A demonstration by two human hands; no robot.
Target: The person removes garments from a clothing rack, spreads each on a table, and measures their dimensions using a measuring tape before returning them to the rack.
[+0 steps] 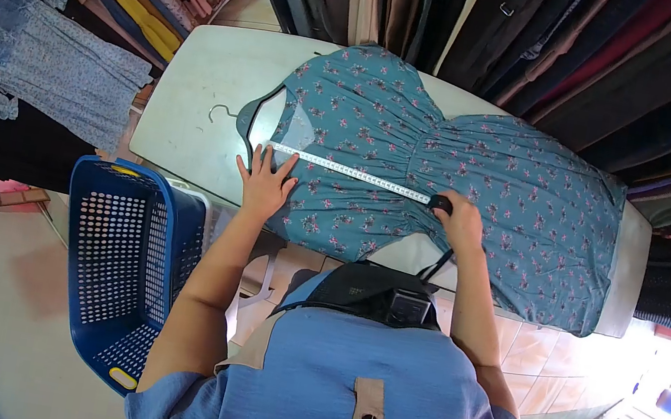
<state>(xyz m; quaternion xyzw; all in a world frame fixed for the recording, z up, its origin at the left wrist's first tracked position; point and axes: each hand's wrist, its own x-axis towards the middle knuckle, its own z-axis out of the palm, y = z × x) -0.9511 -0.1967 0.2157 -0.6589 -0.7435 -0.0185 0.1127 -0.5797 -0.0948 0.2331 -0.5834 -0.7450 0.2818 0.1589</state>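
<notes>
A teal floral dress [522,195] lies spread across the white table, its neckline to the left and skirt to the right. Inside its neck sits a dark hanger [246,118] with the metal hook pointing left. Along the bodice runs the white blade of a tape measure [350,171], from the neckline to about the gathered waist. My left hand [267,184] rests flat with fingers spread, the fingertips on the tape's end at the neckline. Near the waist, my right hand [461,222] grips the tape's black case, with a dark strap hanging below.
The white table [186,98] extends left of the dress. A blue perforated laundry basket [116,263] stands on the floor beside my left arm. Trousers [504,34] hang in rows behind the table. At the left hang folded clothes and a light-blue patterned dress [70,53].
</notes>
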